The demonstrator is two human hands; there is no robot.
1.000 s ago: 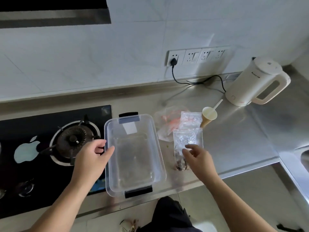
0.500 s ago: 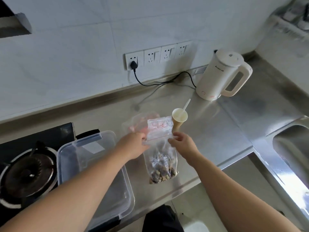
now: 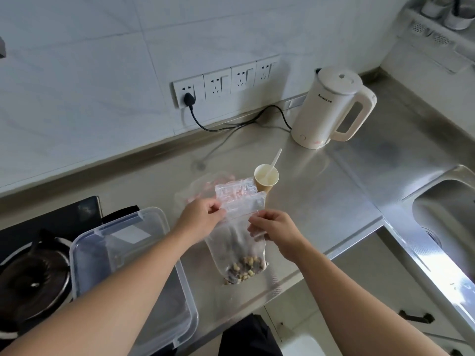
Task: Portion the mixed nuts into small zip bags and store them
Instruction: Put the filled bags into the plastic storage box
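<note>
- Mixed nuts (image 3: pixel 245 271), head view: a small heap sits at the bottom of a clear zip bag (image 3: pixel 237 242), which lies on the steel worktop (image 3: pixel 321 199) directly between and below the two hands.
- Left hand (image 3: pixel 201 219): fingers curled, pinching the bag's left upper edge near the zip strip.
- Right hand (image 3: pixel 275 228): fingers curled, pinching the right upper edge of the same bag. Whether the zip is pressed closed cannot be told; the plastic is too clear and creased.
- Just beyond the fingertips of both hands lies a stack of empty small bags (image 3: pixel 237 192), overlapping a larger crumpled plastic wrapper with pink marks. The top of the held bag touches this stack.
- Just past the stack, beyond the right hand, stands a paper cup (image 3: pixel 266 177) with a white spoon in it. Well beyond that stands a white kettle (image 3: pixel 331 106).
- Near the left forearm sits a clear plastic storage box (image 3: pixel 133 276), lid on, partly over the edge of the hob. No bags are visible inside it.
- Judgement on progress: one portion appears bagged and is at the sealing or handling stage. No further filled bags are visible. Storage is not yet done. The remaining empty bags suggest more portions are to come, though no bulk supply of nuts is identifiable in this view.
</note>
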